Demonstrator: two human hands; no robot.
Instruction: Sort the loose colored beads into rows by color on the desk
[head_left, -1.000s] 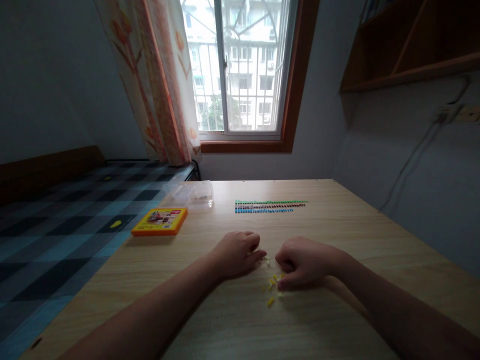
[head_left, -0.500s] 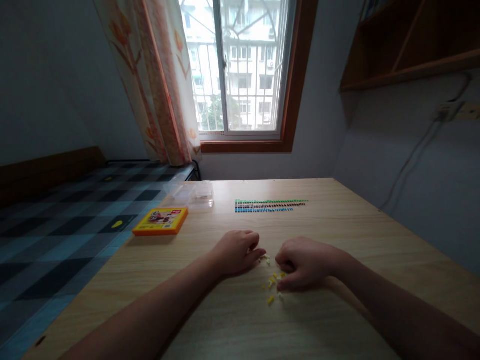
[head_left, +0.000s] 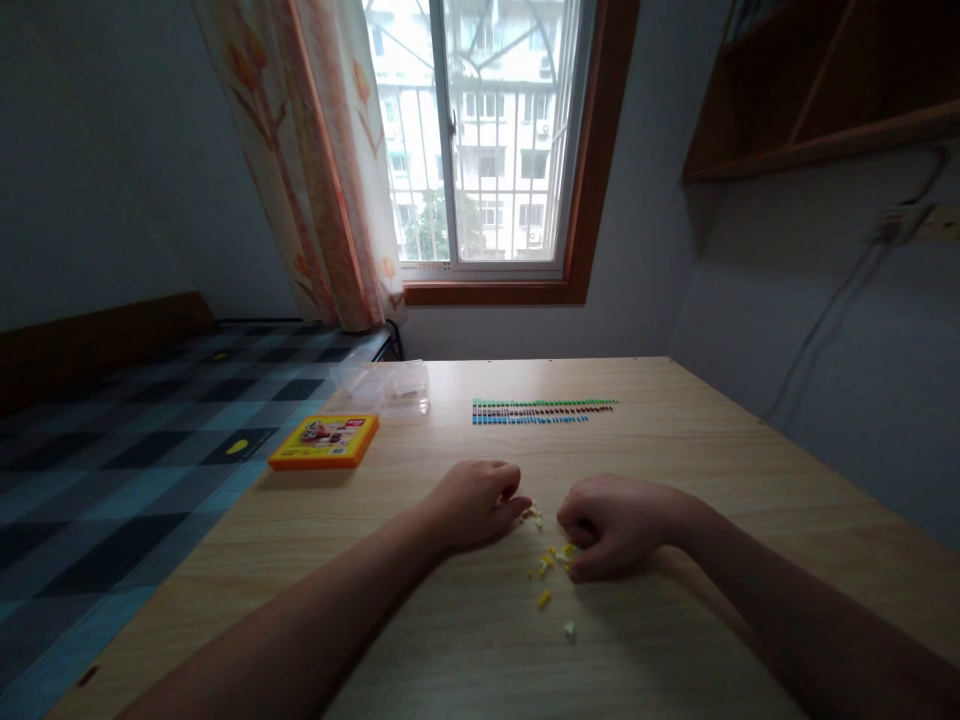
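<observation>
My left hand (head_left: 476, 505) rests on the table, its fingers curled and its thumb beside a few small pale pieces (head_left: 535, 514). What lies under its curled fingers is hidden. Across from it, my right hand (head_left: 626, 522) has its fingers bent and its thumb apart from them, the thumb low by a scatter of tiny yellow and whitish pieces (head_left: 551, 557). No piece shows in the gap between that thumb and the fingers. Closer to me lie a yellow piece (head_left: 544, 599) and a single whitish piece (head_left: 570, 630).
Rows of tiny green (head_left: 540, 402), brown (head_left: 536, 411) and blue pieces (head_left: 525, 421) line the far part of the wooden table (head_left: 420, 640). At the left stand an orange-yellow box (head_left: 326, 442) and clear plastic trays (head_left: 394, 388). A checked bed (head_left: 172, 440) adjoins the left side.
My right hand has shifted slightly right, away from the left one. One whitish piece now lies nearer to me, apart from the scatter. My left hand has stayed in place.
</observation>
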